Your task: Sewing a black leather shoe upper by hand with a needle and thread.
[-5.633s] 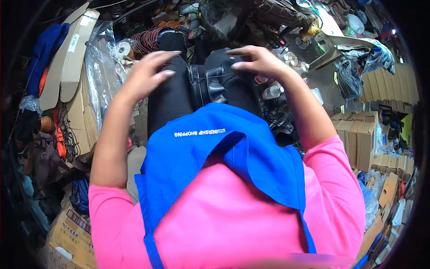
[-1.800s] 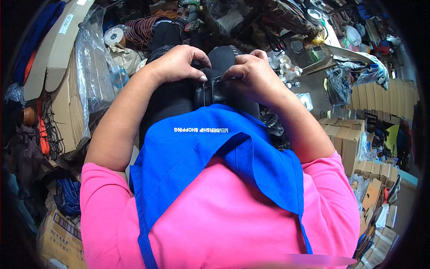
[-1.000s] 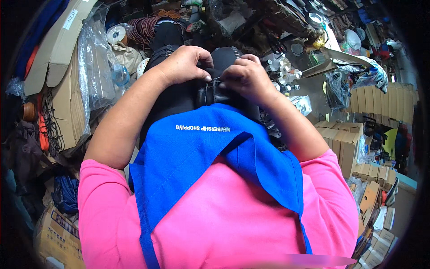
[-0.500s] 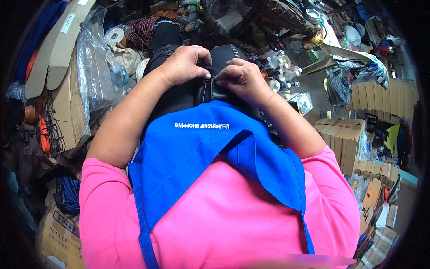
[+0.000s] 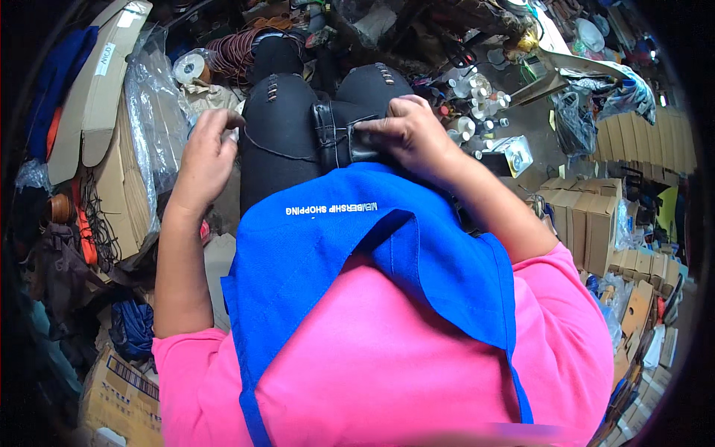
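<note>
A black leather piece (image 5: pixel 325 134) lies in my lap between my thighs, with a light stitch line and a dark edge showing. Its exact kind is hard to make out. My right hand (image 5: pixel 415 135) grips the piece's right side, thumb and index finger pinched at its edge. Out to the left, my left hand (image 5: pixel 205 158) is closed, fingertips pinched on a thin black cord (image 5: pixel 279 154). That cord sags across my left thigh and runs to the leather piece. A blue apron (image 5: pixel 320 238) covers my front just below.
A wire coil (image 5: pixel 242 52) and a white spool (image 5: pixel 191 66) stand ahead on the left, beside clear plastic wrap (image 5: pixel 160 112) and cardboard (image 5: pixel 112 82). Several small bottles (image 5: pixel 477 97) crowd the floor to the right. Cardboard boxes (image 5: pixel 581 216) are stacked farther right.
My left hand has moved away from my right, down and left, drawing the black cord out across my thigh. My right hand stays by the leather piece, which is now more exposed.
</note>
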`<act>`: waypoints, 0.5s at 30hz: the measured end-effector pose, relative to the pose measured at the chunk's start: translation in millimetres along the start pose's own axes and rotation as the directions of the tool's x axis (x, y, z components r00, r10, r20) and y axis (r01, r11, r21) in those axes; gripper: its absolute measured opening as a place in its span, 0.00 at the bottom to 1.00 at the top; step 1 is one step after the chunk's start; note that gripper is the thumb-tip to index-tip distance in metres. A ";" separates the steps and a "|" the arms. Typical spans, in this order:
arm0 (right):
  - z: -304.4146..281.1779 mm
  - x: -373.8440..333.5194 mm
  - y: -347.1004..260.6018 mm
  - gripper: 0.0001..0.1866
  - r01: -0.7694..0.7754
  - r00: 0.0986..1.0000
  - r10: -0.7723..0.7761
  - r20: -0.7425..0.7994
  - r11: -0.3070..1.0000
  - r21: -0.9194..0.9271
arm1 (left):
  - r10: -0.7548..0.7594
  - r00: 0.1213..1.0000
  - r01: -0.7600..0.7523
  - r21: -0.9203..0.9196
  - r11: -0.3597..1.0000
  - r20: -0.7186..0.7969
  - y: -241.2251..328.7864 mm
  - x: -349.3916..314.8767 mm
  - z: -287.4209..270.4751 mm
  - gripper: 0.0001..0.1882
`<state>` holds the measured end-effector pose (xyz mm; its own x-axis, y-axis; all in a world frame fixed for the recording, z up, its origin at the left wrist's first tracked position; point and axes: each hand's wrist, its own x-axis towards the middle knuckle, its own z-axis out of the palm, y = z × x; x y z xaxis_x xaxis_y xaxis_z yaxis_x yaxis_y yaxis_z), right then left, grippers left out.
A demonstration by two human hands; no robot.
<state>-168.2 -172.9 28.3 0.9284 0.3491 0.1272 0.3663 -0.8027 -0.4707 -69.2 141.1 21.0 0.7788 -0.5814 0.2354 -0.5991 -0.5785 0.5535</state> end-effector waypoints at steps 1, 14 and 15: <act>6.0 -4.6 -3.1 0.15 0.037 0.997 -0.040 -0.068 0.998 -0.045 | -0.050 0.999 0.051 -0.111 0.992 0.015 3.9 1.7 -1.9 0.10; -3.4 16.8 23.6 0.13 -0.043 0.996 0.033 0.080 0.991 0.128 | 0.106 0.994 -0.109 -0.211 0.971 -0.026 45.2 17.0 46.6 0.09; -3.4 18.7 24.3 0.13 -0.042 0.996 0.032 0.081 0.991 0.128 | 0.104 0.994 -0.107 -0.211 0.972 -0.027 44.7 17.5 48.6 0.09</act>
<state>-141.8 -187.5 22.2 0.9316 0.3613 0.0407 0.3156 -0.7481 -0.5837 -91.4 77.2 11.0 0.7172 -0.6228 0.3127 -0.6262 -0.3789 0.6815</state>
